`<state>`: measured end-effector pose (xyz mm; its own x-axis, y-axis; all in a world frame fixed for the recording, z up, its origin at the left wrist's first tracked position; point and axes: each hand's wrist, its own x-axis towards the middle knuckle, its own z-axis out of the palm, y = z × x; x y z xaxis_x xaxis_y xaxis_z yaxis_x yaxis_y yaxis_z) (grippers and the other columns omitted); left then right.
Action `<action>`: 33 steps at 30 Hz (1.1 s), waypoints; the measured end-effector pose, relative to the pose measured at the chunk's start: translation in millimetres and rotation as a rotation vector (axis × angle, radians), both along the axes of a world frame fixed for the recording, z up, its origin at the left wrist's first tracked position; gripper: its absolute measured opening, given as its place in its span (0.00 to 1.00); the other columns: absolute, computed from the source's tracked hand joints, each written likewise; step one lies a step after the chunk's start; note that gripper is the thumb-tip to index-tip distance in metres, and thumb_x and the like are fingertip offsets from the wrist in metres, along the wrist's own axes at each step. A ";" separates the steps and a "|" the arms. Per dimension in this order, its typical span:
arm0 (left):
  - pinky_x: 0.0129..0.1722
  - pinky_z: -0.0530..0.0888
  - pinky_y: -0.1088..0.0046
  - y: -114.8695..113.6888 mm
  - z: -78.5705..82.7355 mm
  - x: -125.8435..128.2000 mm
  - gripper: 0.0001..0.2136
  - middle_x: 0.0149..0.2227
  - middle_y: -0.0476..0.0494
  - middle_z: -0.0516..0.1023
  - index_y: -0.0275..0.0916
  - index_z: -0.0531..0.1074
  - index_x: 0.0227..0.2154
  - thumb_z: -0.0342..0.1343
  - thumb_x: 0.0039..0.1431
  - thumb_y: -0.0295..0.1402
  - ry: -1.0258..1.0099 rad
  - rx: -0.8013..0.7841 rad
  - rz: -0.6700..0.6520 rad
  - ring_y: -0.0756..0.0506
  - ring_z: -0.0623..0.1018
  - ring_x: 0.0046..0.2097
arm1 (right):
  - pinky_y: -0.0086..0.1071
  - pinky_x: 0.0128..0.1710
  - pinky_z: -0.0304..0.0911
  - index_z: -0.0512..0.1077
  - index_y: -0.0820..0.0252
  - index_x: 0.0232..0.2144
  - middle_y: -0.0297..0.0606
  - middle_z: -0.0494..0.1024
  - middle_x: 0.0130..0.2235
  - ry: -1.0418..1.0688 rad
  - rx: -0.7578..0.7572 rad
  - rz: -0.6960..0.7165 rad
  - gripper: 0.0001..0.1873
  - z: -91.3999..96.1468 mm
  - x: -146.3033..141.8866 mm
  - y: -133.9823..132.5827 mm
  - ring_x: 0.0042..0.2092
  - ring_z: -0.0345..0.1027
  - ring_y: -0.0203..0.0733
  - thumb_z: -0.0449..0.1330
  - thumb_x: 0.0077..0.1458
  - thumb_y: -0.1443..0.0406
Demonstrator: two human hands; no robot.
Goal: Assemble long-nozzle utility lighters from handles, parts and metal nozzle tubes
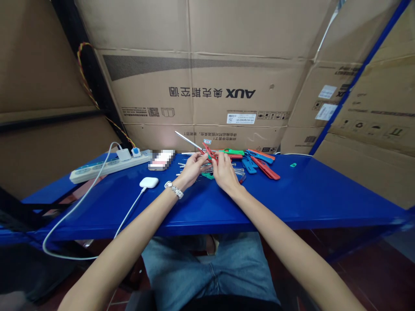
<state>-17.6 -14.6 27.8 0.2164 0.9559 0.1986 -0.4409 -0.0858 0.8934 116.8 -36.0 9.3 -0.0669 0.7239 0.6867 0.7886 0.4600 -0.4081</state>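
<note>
Both my hands meet over the middle of the blue table (301,203). My left hand (193,167), with a watch on its wrist, pinches a thin metal rod (188,140) that sticks up to the left. My right hand (223,169) is closed on a red plastic handle piece (210,152) at the rod's lower end. Under and behind the hands lie several loose metal rods (186,165) and a pile of red, blue and green plastic handles (259,162).
A white power strip (106,166) lies at the table's left, its cable running to a white earbud case (149,182). A small green piece (293,165) sits alone to the right. Large cardboard boxes (207,86) wall the back and sides. Blue shelf posts stand at right.
</note>
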 end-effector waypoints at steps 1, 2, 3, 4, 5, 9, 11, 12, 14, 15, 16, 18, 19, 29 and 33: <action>0.44 0.77 0.70 -0.1 -0.1 0.1 0.11 0.38 0.43 0.80 0.35 0.72 0.37 0.66 0.54 0.32 0.003 0.003 -0.002 0.50 0.79 0.38 | 0.45 0.53 0.61 0.66 0.63 0.50 0.54 0.71 0.49 0.000 -0.002 -0.003 0.16 0.3 -0.4 -0.6 0.53 0.64 0.53 0.45 0.68 0.62; 0.44 0.77 0.70 -0.1 -0.3 0.0 0.11 0.38 0.43 0.80 0.35 0.72 0.37 0.66 0.54 0.32 0.006 0.006 -0.005 0.49 0.80 0.39 | 0.45 0.53 0.62 0.66 0.64 0.50 0.54 0.71 0.49 0.000 -0.003 -0.003 0.16 0.7 -0.6 -1.2 0.53 0.64 0.53 0.45 0.68 0.62; 0.45 0.77 0.70 -0.1 -0.6 -0.2 0.10 0.39 0.43 0.80 0.35 0.72 0.37 0.66 0.54 0.32 0.009 0.010 -0.009 0.49 0.80 0.40 | 0.45 0.53 0.62 0.66 0.64 0.50 0.54 0.72 0.49 0.003 -0.001 -0.002 0.16 1.4 -0.4 -1.8 0.53 0.65 0.53 0.45 0.67 0.62; 0.46 0.77 0.69 -0.1 -0.8 -0.5 0.10 0.39 0.43 0.80 0.35 0.72 0.37 0.65 0.55 0.31 0.011 0.015 -0.014 0.49 0.80 0.40 | 0.45 0.53 0.62 0.66 0.64 0.50 0.54 0.72 0.49 0.007 0.000 0.000 0.16 2.2 0.4 -2.3 0.53 0.65 0.53 0.45 0.67 0.62; 0.47 0.77 0.69 0.1 -0.9 -1.1 0.09 0.39 0.43 0.80 0.35 0.72 0.36 0.65 0.55 0.31 0.013 0.018 -0.022 0.49 0.80 0.40 | 0.44 0.52 0.62 0.67 0.64 0.49 0.54 0.73 0.49 0.015 -0.004 0.008 0.16 3.2 2.0 -2.6 0.52 0.66 0.52 0.46 0.67 0.62; 0.49 0.77 0.65 1.6 -1.0 -5.2 0.08 0.41 0.42 0.80 0.34 0.72 0.36 0.64 0.57 0.31 0.028 0.007 -0.051 0.49 0.80 0.40 | 0.36 0.40 0.65 0.71 0.61 0.43 0.44 0.78 0.39 0.072 -0.138 0.119 0.14 6.9 16.9 -1.4 0.39 0.72 0.45 0.53 0.63 0.58; 0.49 0.77 0.64 2.5 -0.6 -7.7 0.08 0.41 0.41 0.79 0.34 0.72 0.37 0.63 0.57 0.31 0.028 0.005 -0.039 0.49 0.80 0.39 | 0.33 0.33 0.62 0.73 0.61 0.39 0.37 0.77 0.30 0.092 -0.241 0.165 0.14 7.6 27.0 0.9 0.31 0.69 0.41 0.58 0.58 0.56; 0.48 0.77 0.64 2.8 -0.3 -8.7 0.08 0.41 0.40 0.80 0.34 0.72 0.37 0.63 0.58 0.32 0.030 0.007 -0.032 0.48 0.80 0.39 | 0.31 0.31 0.61 0.74 0.61 0.36 0.36 0.76 0.28 0.091 -0.280 0.201 0.15 7.6 31.6 2.2 0.29 0.68 0.39 0.59 0.57 0.54; 0.46 0.78 0.64 2.9 0.7 -9.9 0.08 0.40 0.40 0.80 0.34 0.72 0.38 0.62 0.58 0.32 0.040 0.006 -0.030 0.47 0.80 0.39 | 0.30 0.28 0.58 0.74 0.62 0.32 0.34 0.75 0.25 0.095 -0.358 0.282 0.20 7.4 38.3 4.4 0.27 0.66 0.38 0.60 0.55 0.49; 0.46 0.79 0.64 2.6 1.2 -10.1 0.08 0.40 0.39 0.80 0.34 0.73 0.38 0.62 0.58 0.32 0.045 0.003 -0.033 0.47 0.80 0.39 | 0.29 0.27 0.56 0.74 0.62 0.30 0.34 0.75 0.25 0.092 -0.389 0.311 0.22 7.5 40.2 4.9 0.26 0.65 0.37 0.60 0.54 0.47; 0.45 0.79 0.64 2.2 1.8 -10.1 0.09 0.40 0.39 0.80 0.34 0.73 0.38 0.62 0.58 0.33 0.049 -0.001 -0.038 0.47 0.80 0.39 | 0.29 0.26 0.55 0.73 0.62 0.29 0.34 0.74 0.24 0.082 -0.408 0.324 0.23 7.9 41.1 4.8 0.26 0.65 0.37 0.59 0.55 0.46; 0.42 0.80 0.65 1.5 2.8 -9.4 0.08 0.39 0.39 0.81 0.34 0.73 0.39 0.61 0.59 0.32 0.050 -0.008 -0.038 0.47 0.80 0.37 | 0.29 0.26 0.54 0.70 0.60 0.26 0.34 0.74 0.24 0.032 -0.401 0.298 0.24 9.9 40.3 2.6 0.26 0.65 0.37 0.56 0.57 0.46; 0.41 0.80 0.66 1.3 3.0 -8.9 0.08 0.38 0.39 0.81 0.34 0.73 0.39 0.61 0.59 0.32 0.051 -0.011 -0.036 0.47 0.80 0.36 | 0.29 0.26 0.53 0.69 0.60 0.25 0.34 0.74 0.24 -0.012 -0.383 0.266 0.24 11.3 39.0 0.6 0.26 0.65 0.37 0.54 0.60 0.46; 0.36 0.79 0.72 1.9 2.9 -6.1 0.08 0.34 0.41 0.81 0.33 0.75 0.37 0.60 0.60 0.33 0.069 -0.012 -0.021 0.49 0.80 0.32 | 0.33 0.30 0.52 0.73 0.55 0.31 0.42 0.81 0.31 -0.355 -0.282 -0.046 0.24 21.2 21.5 -17.3 0.33 0.74 0.48 0.44 0.68 0.52; 0.40 0.79 0.71 -0.2 3.5 -6.1 0.07 0.37 0.42 0.81 0.35 0.74 0.36 0.59 0.60 0.34 0.021 0.005 -0.037 0.48 0.80 0.37 | 0.32 0.28 0.49 0.72 0.55 0.29 0.39 0.81 0.32 -0.281 -0.220 -0.088 0.19 20.5 20.1 -19.5 0.33 0.74 0.47 0.51 0.63 0.51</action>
